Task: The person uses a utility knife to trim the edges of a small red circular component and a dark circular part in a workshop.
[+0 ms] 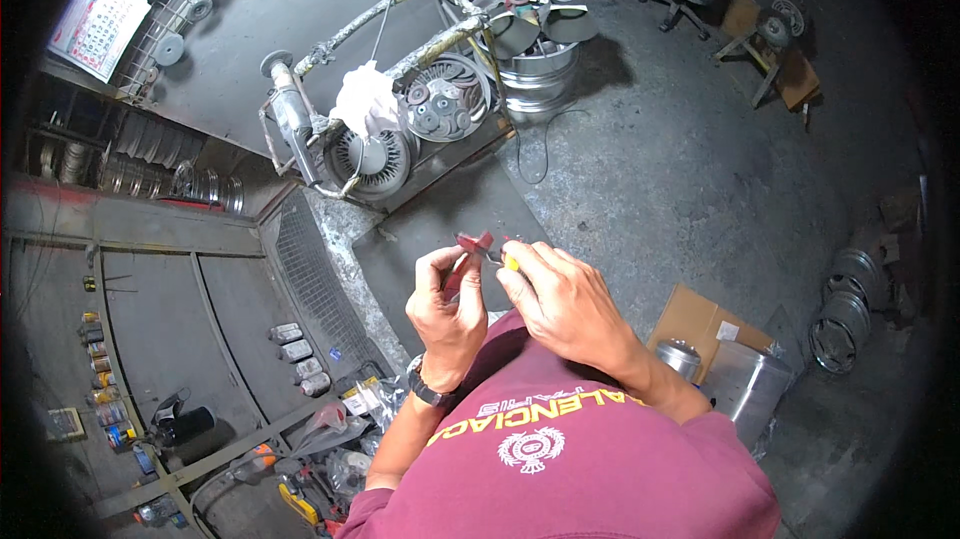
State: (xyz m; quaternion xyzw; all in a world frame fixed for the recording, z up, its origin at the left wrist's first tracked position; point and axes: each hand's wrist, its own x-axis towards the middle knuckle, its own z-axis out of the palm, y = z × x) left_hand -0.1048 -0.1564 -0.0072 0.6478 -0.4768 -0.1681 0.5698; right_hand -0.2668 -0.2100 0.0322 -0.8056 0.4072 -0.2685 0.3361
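Observation:
My left hand pinches a small dark red piece between thumb and fingers, held up in front of my chest. A black watch sits on that wrist. My right hand is closed around a small tool with a yellow part whose tip meets the red piece. The two hands almost touch. Most of the tool is hidden inside my fist. I wear a maroon shirt.
A metal frame stand holds a grinder, a white rag and wheel rims. A silver rim stack stands beyond. Cardboard, a metal canister and more rims lie to the right. Cans and tools fill the left shelves.

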